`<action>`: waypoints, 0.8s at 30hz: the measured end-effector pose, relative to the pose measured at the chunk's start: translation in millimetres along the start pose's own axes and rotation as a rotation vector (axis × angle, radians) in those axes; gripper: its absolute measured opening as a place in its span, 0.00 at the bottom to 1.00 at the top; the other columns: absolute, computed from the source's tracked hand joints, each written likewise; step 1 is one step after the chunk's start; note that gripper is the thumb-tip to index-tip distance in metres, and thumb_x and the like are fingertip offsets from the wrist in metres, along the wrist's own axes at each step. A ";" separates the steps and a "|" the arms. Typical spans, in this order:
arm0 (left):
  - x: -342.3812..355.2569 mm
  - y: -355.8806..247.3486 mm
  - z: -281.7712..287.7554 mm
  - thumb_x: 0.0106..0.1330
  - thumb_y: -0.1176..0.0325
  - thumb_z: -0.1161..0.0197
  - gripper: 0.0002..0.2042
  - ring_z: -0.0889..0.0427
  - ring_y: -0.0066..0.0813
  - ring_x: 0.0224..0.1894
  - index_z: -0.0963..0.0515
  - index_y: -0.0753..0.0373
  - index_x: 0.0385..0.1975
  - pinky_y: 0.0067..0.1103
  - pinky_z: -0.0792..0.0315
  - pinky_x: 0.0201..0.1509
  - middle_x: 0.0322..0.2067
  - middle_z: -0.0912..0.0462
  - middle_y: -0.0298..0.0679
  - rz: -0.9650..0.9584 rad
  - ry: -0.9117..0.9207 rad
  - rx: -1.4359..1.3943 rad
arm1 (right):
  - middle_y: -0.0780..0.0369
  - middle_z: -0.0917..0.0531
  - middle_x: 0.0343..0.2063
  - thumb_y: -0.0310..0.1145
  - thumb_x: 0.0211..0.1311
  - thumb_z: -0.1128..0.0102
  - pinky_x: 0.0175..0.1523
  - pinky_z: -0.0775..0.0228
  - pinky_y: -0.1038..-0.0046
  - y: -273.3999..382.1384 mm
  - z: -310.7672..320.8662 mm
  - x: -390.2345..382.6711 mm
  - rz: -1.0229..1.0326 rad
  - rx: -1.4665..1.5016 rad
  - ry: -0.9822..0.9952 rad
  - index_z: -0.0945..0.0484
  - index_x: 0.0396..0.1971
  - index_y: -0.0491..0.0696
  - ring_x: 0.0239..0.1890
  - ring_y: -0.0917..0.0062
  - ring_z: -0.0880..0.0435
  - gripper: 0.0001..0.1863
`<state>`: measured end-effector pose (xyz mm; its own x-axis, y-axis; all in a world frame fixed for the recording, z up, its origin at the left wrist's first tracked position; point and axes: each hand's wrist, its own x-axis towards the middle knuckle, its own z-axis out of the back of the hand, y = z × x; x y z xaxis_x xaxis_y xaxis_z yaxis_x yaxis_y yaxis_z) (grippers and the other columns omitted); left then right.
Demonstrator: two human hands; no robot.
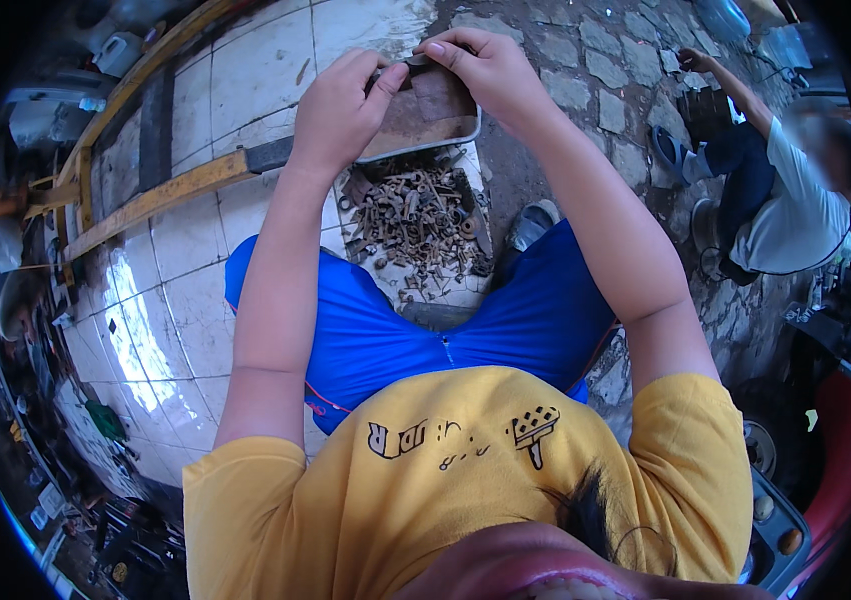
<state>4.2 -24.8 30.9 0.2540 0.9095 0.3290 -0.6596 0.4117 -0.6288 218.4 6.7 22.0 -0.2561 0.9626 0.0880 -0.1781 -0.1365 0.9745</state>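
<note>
My left hand [343, 112] and my right hand [490, 78] are raised close together over a shallow metal tray [423, 150]. Both have their fingers closed in a pinch. Between the fingertips shows a small grey piece [416, 61], too small and too covered to name. The tray has a pale rim and a brown, stained bottom, and a flat brownish piece [435, 97] lies in it. Just this side of the tray, a heap of loose bolts, nuts and other small metal parts [410, 220] is spread on the pale tiles between my knees.
A yellow and black bar frame [160, 205] stands on the white tiled floor [185, 250] at left. Rough stone paving [600, 70] lies at far right, where another person [790, 200] sits low. A red vehicle part [850, 440] is at the right edge.
</note>
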 end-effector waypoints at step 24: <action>-7.0 14.4 7.7 0.81 0.52 0.45 0.18 0.26 0.27 0.28 0.25 0.60 0.31 0.31 0.26 0.48 0.23 0.30 0.29 0.731 0.476 -1.326 | 0.65 0.10 0.37 0.40 0.76 0.35 0.46 0.21 0.73 17.2 9.7 -3.9 0.407 -0.338 0.120 0.12 0.47 0.46 0.40 0.81 0.13 0.13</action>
<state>-12.6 -25.7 24.9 0.5288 0.7547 -0.3882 0.2604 -0.5796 -0.7721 225.5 2.9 40.4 -0.4717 0.7854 0.4007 -0.3327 -0.5795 0.7440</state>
